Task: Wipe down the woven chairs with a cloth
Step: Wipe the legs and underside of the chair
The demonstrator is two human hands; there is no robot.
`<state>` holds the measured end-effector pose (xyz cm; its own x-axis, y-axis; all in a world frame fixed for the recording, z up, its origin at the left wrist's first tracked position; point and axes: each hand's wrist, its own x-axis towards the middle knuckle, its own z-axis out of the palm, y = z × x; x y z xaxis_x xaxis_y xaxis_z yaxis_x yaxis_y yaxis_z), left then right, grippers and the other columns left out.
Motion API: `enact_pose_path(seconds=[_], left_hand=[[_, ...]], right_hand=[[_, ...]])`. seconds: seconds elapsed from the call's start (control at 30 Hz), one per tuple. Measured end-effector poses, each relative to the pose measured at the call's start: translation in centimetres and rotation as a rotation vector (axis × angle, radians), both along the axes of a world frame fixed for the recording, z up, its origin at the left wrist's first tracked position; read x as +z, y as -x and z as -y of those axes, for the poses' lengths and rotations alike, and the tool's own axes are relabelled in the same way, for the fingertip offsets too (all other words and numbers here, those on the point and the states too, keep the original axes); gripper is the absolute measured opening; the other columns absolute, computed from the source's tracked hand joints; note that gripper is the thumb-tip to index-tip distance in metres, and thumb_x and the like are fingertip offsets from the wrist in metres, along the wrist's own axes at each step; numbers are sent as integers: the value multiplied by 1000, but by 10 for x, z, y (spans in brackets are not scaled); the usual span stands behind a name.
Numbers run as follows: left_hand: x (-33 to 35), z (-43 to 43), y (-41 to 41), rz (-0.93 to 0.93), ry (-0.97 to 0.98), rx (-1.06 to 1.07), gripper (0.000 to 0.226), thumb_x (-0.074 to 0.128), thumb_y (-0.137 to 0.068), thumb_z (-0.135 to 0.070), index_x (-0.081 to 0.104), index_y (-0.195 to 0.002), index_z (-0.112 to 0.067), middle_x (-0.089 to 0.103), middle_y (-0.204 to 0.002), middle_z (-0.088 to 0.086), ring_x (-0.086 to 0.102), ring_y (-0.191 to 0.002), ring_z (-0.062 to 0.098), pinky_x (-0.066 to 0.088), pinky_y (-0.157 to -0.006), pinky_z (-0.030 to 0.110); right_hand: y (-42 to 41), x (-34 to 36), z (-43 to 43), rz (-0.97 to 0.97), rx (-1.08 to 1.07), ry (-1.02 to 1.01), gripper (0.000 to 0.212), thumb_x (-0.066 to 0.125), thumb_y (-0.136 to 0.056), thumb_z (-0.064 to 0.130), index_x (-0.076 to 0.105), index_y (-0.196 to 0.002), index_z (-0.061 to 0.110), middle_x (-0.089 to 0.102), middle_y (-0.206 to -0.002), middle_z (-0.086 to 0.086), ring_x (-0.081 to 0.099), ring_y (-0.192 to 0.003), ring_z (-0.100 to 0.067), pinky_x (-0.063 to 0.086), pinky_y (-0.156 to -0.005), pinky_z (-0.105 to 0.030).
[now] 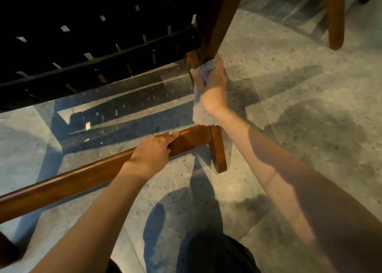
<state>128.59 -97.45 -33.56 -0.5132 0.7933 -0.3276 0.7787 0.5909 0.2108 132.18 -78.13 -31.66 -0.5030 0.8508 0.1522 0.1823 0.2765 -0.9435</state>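
Chair [82, 35]: black woven seat at 10 o'clock. Right hand [213, 86], just above frame centre, is clamped on the grey cloth [203, 113], wrapping it round the chair's leg [217, 24]. The cloth's tail hangs under the wrist toward 6 o'clock. Left hand [153, 152], at 7 o'clock from the right, curls its fingers over the rail [62, 181]. Another wooden post [336, 14] stands at 1 o'clock on the speckled floor [289, 128].

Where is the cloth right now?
In the head view, right of centre: the grey cloth is gripped in the right hand against the chair's wooden leg, its loose end hanging just above the rail the left hand holds.
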Motion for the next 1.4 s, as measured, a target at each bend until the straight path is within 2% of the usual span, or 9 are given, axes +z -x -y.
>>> enact_pose_path(seconds=[0.1, 0.23, 0.43, 0.63, 0.77, 0.97, 1.07, 1.2, 1.4], left_hand=[[-2, 2, 2, 14, 4, -12, 58, 46, -99, -30, 17, -149, -34, 40, -147, 0, 48, -127, 26, 42, -101, 38], [-1, -1, 1, 19, -2, -21, 59, 46, -99, -26, 16, -149, -34, 35, -151, -1, 44, -131, 27, 40, -104, 39], [-1, -3, -1, 25, 11, -16, 60, 45, -99, -22, 16, -150, -33, 36, -150, 0, 44, -130, 26, 40, -104, 39], [3, -1, -3, 49, 71, -14, 62, 46, -99, -25, 12, -150, -34, 26, -155, -2, 37, -135, 28, 36, -107, 42], [12, 5, 2, 110, 74, 3, 62, 48, -98, -24, 15, -150, -30, 26, -155, -1, 35, -137, 26, 33, -111, 41], [28, 14, 7, 100, 19, 50, 57, 46, -99, -23, 21, -150, -26, 22, -156, -1, 27, -141, 25, 29, -114, 41], [35, 19, 5, 86, 32, 66, 55, 44, -99, -25, 21, -150, -27, 22, -156, -1, 26, -141, 25, 30, -113, 42], [38, 29, 1, 46, 89, 26, 56, 42, -100, -29, 17, -151, -28, 19, -157, -2, 28, -140, 25, 32, -112, 42], [29, 36, -3, -17, 231, -46, 61, 42, -100, -30, 7, -151, -33, 8, -159, -3, 20, -143, 29, 30, -112, 46]], right_hand=[[-4, -8, 6, 30, 0, -160, 47, 61, -92, 24, 43, -130, 1, 54, -121, -16, 50, -117, -31, 43, -98, -39], [-27, -41, 19, 117, -42, -251, 56, 61, -92, 23, 39, -138, 0, 51, -133, -18, 47, -125, -28, 31, -101, -19], [-90, -114, 53, 398, -87, -5, 67, 63, -88, 36, 35, -140, 3, 47, -135, -16, 43, -126, -28, 28, -97, -23], [-144, -128, 58, 685, 199, 203, 66, 62, -90, 34, 27, -141, 11, 40, -141, -12, 42, -130, -28, 38, -107, -44], [-149, -80, 53, 545, 179, -69, 60, 68, -87, 22, 35, -136, 10, 47, -132, -11, 44, -122, -24, 41, -100, -36], [-111, -10, 50, 381, 164, -987, 75, 77, -70, 37, 38, -130, 16, 41, -126, -11, 44, -100, -31, 45, -76, -41], [-74, 6, 39, 559, 243, -1270, 72, 62, -75, 58, 45, -132, 18, 47, -132, -13, 44, -108, -34, 43, -83, -44], [-62, -9, 11, 1007, 455, -1474, 66, 43, -93, 53, 29, -149, 20, 21, -158, -6, 29, -138, -35, 22, -113, -47], [-39, 6, 6, 1099, 351, -1782, 53, 41, -96, 38, 42, -141, 11, 33, -152, -13, 20, -144, -33, 17, -116, -46]])
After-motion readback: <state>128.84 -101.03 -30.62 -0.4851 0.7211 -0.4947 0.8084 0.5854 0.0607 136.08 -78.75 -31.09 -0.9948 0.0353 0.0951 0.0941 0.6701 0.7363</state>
